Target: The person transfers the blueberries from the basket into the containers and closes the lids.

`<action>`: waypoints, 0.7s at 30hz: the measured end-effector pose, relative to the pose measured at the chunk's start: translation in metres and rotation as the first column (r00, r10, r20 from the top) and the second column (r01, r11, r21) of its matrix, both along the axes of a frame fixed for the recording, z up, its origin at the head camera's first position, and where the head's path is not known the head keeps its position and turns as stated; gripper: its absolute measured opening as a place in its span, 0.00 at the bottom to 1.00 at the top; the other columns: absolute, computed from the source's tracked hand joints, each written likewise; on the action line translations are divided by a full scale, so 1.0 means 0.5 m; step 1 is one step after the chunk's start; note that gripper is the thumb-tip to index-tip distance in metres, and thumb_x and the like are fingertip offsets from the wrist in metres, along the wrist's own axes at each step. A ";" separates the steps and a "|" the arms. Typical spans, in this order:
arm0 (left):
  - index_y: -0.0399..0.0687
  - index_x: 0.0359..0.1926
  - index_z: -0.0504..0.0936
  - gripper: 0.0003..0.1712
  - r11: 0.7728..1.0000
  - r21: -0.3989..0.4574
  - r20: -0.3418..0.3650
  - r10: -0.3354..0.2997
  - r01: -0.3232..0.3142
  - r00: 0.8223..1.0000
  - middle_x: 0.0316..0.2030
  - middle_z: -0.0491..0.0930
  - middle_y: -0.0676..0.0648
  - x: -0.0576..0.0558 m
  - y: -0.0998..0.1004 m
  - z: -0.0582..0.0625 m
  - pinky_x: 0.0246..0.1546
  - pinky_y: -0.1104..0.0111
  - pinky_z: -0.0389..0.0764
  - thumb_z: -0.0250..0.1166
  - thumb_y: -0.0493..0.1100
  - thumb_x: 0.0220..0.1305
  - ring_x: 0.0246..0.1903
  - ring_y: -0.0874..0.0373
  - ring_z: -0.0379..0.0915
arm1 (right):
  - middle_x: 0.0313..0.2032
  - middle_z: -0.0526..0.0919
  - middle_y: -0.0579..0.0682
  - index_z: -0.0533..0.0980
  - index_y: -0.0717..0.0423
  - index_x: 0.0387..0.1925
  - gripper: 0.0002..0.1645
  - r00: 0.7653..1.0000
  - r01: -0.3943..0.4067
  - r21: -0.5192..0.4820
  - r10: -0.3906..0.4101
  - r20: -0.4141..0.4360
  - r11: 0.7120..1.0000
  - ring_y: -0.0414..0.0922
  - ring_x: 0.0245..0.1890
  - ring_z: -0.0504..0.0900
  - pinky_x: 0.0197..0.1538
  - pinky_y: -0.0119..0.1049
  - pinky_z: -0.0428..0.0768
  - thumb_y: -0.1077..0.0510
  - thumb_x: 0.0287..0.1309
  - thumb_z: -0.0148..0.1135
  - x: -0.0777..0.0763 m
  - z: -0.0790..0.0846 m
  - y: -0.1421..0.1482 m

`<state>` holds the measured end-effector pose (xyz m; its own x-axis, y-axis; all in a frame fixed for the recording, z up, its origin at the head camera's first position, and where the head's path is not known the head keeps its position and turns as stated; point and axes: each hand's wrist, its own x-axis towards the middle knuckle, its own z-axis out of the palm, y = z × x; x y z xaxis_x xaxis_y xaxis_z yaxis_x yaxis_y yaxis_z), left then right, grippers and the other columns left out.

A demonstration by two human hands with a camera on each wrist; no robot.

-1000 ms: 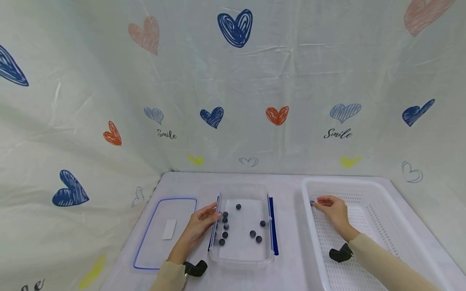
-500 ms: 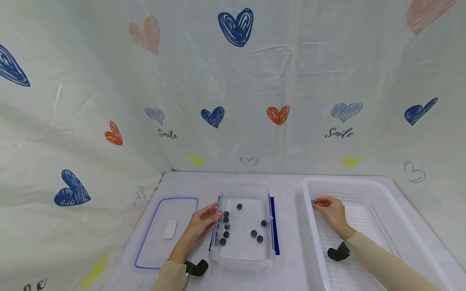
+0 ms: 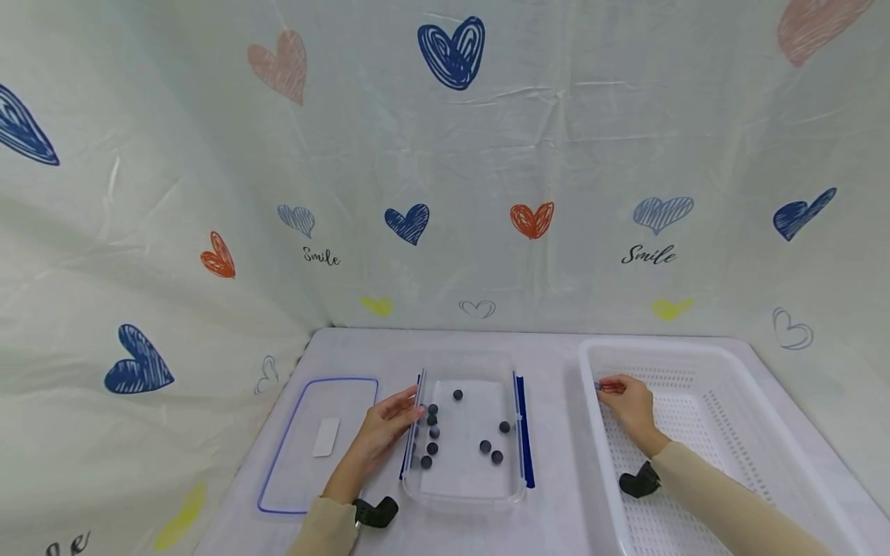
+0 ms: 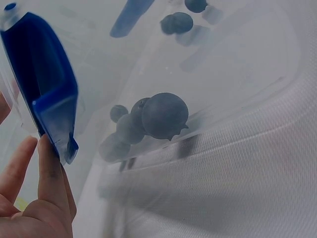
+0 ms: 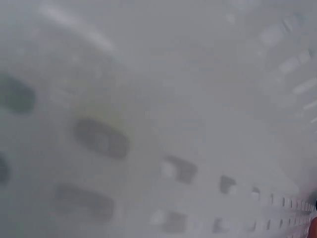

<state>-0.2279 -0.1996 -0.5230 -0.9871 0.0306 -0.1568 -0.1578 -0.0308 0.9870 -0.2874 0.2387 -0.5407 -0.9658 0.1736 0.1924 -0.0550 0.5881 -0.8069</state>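
Several blueberries (image 3: 497,457) lie in a clear plastic box (image 3: 462,494) with blue side latches. My left hand (image 3: 378,432) rests against the box's left wall. In the left wrist view its fairly straight fingers (image 4: 52,173) touch the blue latch (image 4: 54,84), close to a cluster of blueberries (image 4: 165,116). My right hand (image 3: 629,405) is inside the white perforated basket (image 3: 709,432), at its left wall, pinching a small bluish blueberry (image 3: 599,385) between its fingertips. Only the blurred basket wall and a sliver of finger show in the right wrist view.
A clear lid with a blue rim (image 3: 278,440) lies left of the box, with a small white rectangle (image 3: 325,438) on it. Everything stands on a white-covered table (image 3: 556,463). A curtain printed with hearts (image 3: 480,154) hangs behind.
My right hand has shifted slightly left and its forearm has swung a little left, still pinching the blueberry. My left hand and the box stay in place.
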 end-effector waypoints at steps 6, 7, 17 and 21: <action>0.42 0.67 0.74 0.34 1.000 0.001 0.004 -0.002 0.002 1.000 0.64 0.71 0.36 0.001 0.000 0.000 0.61 0.62 0.74 0.73 0.43 0.62 0.60 0.48 0.70 | 0.33 0.85 0.63 0.81 0.74 0.39 0.13 1.000 -0.005 0.006 0.005 0.004 1.000 0.46 0.31 0.83 0.30 0.21 0.77 0.69 0.52 0.72 -0.001 -0.003 0.001; 0.43 0.67 0.74 0.34 1.000 0.005 0.007 0.000 0.000 1.000 0.64 0.71 0.36 0.000 0.000 0.001 0.61 0.62 0.74 0.73 0.43 0.61 0.61 0.48 0.70 | 0.33 0.85 0.63 0.81 0.73 0.39 0.13 1.000 -0.005 0.008 0.005 0.004 1.000 0.46 0.31 0.83 0.30 0.21 0.77 0.69 0.52 0.73 -0.001 -0.002 0.002; 0.43 0.67 0.75 0.33 1.000 -0.001 0.010 0.003 -0.003 1.000 0.62 0.73 0.37 -0.002 -0.002 0.000 0.60 0.63 0.75 0.73 0.43 0.61 0.57 0.52 0.73 | 0.32 0.85 0.62 0.81 0.73 0.38 0.12 1.000 -0.023 0.023 0.023 0.004 0.999 0.51 0.32 0.84 0.31 0.23 0.78 0.68 0.52 0.72 -0.003 -0.003 0.005; 0.42 0.67 0.74 0.34 1.000 -0.002 0.007 -0.004 0.004 1.000 0.62 0.73 0.36 0.000 -0.002 0.000 0.60 0.63 0.75 0.73 0.43 0.61 0.56 0.52 0.73 | 0.33 0.86 0.62 0.81 0.73 0.39 0.13 1.000 -0.025 0.014 0.025 0.020 1.000 0.47 0.32 0.84 0.32 0.22 0.78 0.67 0.53 0.72 -0.002 0.000 0.009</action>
